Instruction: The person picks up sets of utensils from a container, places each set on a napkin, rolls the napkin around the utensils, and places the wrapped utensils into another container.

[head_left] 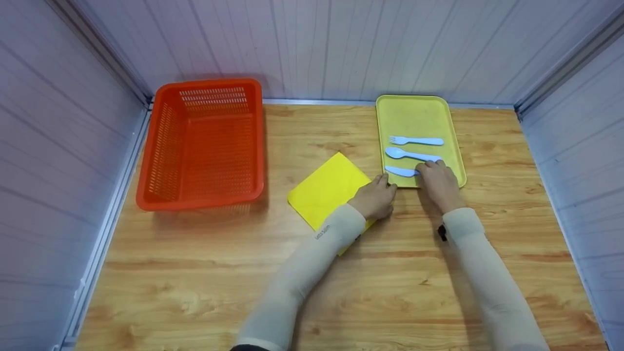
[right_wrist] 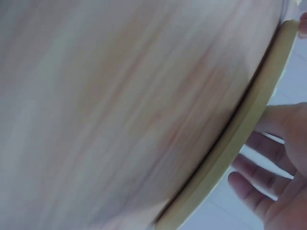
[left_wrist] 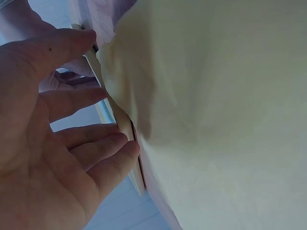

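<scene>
A yellow tray [head_left: 414, 117] lies at the right with a pale blue fork [head_left: 424, 141], spoon [head_left: 396, 153] and knife [head_left: 399, 171] on it, roughly parallel, heads to the left. My right hand [head_left: 440, 183] reaches over the tray's near edge, fingertips at the knife's handle, which they partly cover. In the right wrist view its fingers [right_wrist: 256, 176] look loosely extended beside the tray rim. At the tray's near left corner is my left hand [head_left: 373, 199], above a bright yellow sheet [head_left: 326, 187]. Its fingers [left_wrist: 112, 163] extend toward the tray edge in the left wrist view.
An orange-red perforated basket [head_left: 259, 161] stands at the back left of the wooden table [head_left: 204, 282]. Pale panel walls [head_left: 312, 53] enclose the table at the back and both sides. The tray's far edge is close to the back wall.
</scene>
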{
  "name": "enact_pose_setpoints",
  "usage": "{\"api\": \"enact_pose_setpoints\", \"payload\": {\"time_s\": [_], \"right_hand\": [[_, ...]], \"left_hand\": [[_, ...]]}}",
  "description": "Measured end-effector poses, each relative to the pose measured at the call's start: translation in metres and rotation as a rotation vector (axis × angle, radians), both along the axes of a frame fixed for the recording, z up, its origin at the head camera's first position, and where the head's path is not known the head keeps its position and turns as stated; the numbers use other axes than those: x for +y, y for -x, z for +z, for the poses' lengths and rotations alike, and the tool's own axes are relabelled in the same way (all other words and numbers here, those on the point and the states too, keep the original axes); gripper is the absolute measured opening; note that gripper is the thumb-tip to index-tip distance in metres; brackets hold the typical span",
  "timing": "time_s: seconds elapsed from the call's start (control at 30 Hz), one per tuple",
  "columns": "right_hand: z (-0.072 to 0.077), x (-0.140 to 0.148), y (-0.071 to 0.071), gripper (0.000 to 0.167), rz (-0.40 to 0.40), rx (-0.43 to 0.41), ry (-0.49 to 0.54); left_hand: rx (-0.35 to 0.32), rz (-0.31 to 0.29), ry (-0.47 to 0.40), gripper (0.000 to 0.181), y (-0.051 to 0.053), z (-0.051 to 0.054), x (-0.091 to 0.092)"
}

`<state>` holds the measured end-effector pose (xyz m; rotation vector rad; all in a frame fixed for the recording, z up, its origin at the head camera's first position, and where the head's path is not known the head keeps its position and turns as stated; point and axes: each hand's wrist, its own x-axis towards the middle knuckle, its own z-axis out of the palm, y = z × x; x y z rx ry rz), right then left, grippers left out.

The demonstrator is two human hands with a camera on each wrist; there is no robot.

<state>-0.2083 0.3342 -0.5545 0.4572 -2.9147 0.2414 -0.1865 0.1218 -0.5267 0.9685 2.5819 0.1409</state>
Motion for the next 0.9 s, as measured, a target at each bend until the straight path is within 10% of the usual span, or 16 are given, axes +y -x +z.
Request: {"api": "enact_pose_setpoints", "payload": {"time_s": [0.63, 0.9], "right_hand": [[0.021, -0.033, -0.006, 0.011, 0.190, 0.270, 0.116], [0.037, -0.081, -0.016, 0.008, 0.112, 0.112, 0.256]], "left_hand": [[0.048, 0.070, -0.066, 0.059, -0.014, 0.001, -0.049], [0.024, 0.207, -0.082, 0.056, -0.031, 0.000, -0.105]]}}
